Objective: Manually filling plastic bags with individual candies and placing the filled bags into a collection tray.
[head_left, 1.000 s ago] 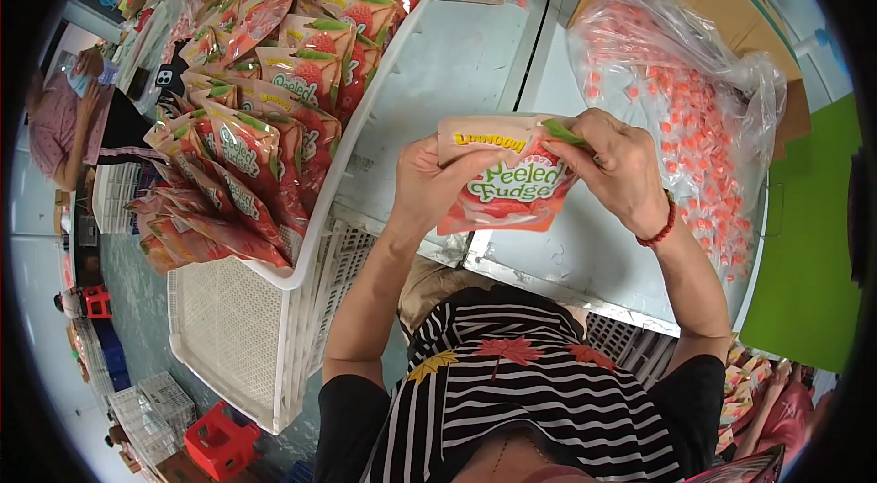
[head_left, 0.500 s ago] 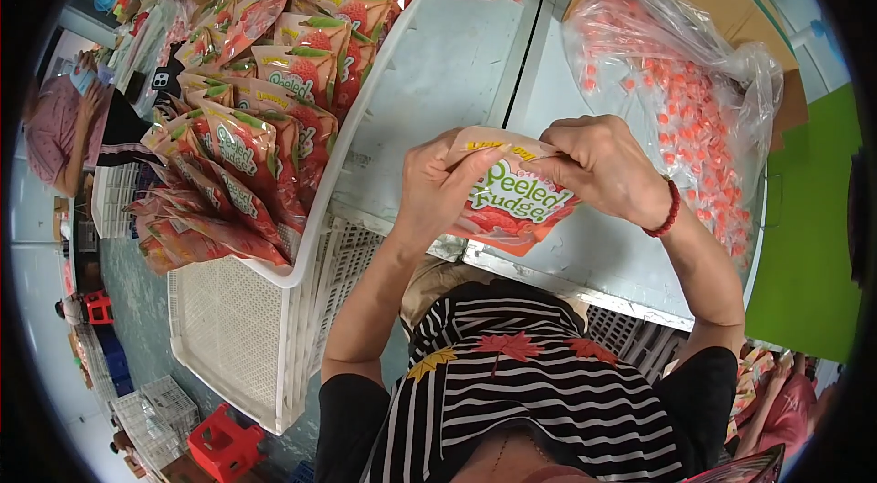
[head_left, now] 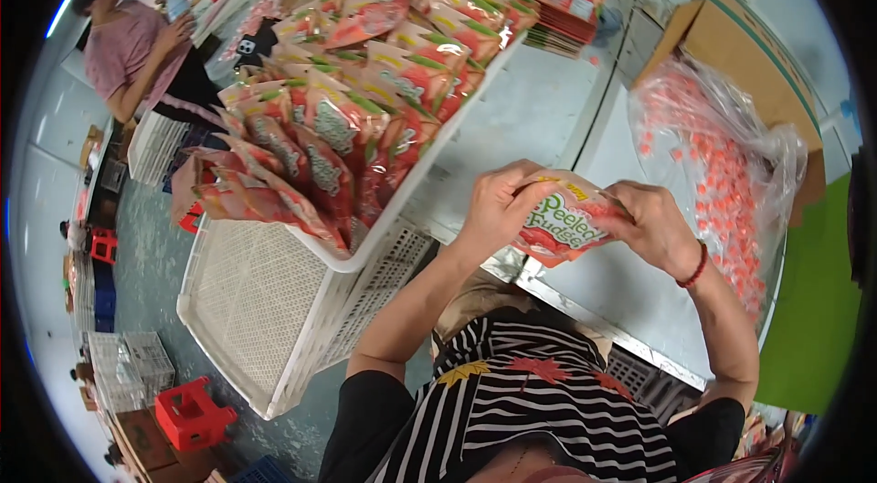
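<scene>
Above the metal table, both my hands grip a pink candy pouch [head_left: 565, 225] near its top edge. My left hand [head_left: 501, 209] pinches its left corner, thumb across the front. My right hand [head_left: 656, 225], with a red bracelet at the wrist, closes on its right corner. The pouch's printed front is turned up toward me, and its back is hidden. To the left, a white crate [head_left: 340, 265] is packed with several rows of similar filled pouches [head_left: 343, 122]. Right of my hands lies a clear plastic bag [head_left: 671, 104] of small red-and-white wrapped candies [head_left: 722, 200].
A stack of flat pouches [head_left: 559, 19] lies at the table's [head_left: 516, 108] far end. Behind the candy bag stands an open cardboard box [head_left: 744, 49]. Stacked white crates [head_left: 251, 300] stand below the filled one. A person [head_left: 137, 49] is at the far left; a red stool [head_left: 194, 414] stands on the floor.
My view has swung left, so the scene sits farther right and more of the person at left shows. Both hands still hold the pouch, its front now tilted differently.
</scene>
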`<state>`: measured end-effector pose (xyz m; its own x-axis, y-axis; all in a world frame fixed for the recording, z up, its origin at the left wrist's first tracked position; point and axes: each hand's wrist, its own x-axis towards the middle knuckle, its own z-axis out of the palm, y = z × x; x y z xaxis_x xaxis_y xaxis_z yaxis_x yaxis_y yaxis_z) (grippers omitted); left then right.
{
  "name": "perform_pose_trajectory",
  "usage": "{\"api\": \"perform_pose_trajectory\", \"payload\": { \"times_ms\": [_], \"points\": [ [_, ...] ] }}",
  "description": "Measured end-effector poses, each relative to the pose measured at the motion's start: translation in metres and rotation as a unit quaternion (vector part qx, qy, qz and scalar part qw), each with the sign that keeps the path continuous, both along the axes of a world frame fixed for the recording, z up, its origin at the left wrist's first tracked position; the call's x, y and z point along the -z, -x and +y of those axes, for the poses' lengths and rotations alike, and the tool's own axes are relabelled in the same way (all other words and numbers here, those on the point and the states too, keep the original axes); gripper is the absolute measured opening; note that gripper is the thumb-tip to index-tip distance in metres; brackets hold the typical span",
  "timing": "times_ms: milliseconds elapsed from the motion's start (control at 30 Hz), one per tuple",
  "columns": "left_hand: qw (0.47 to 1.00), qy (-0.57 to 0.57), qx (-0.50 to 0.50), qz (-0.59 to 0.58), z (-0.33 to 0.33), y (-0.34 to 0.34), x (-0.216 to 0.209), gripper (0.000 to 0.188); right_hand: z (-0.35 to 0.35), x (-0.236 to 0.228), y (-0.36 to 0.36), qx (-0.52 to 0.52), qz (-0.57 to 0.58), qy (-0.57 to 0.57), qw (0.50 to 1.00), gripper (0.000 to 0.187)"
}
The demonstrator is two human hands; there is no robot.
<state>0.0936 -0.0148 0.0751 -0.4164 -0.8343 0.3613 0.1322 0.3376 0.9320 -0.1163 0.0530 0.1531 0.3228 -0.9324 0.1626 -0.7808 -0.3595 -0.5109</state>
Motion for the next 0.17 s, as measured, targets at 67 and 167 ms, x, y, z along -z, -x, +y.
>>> {"api": "perform_pose_trajectory", "payload": {
  "times_ms": [67,167],
  "points": [
    [0.998,-0.021,-0.031,-0.048,-0.003,-0.015,-0.005,0.012,0.001,-0.004,0.0,0.005,0.023,-0.067,0.998,0.024],
    [0.999,-0.003,-0.046,-0.012,-0.001,-0.026,0.002,0.016,-0.002,-0.003,-0.007,-0.011,0.083,-0.049,0.995,0.027]
  ]
}}
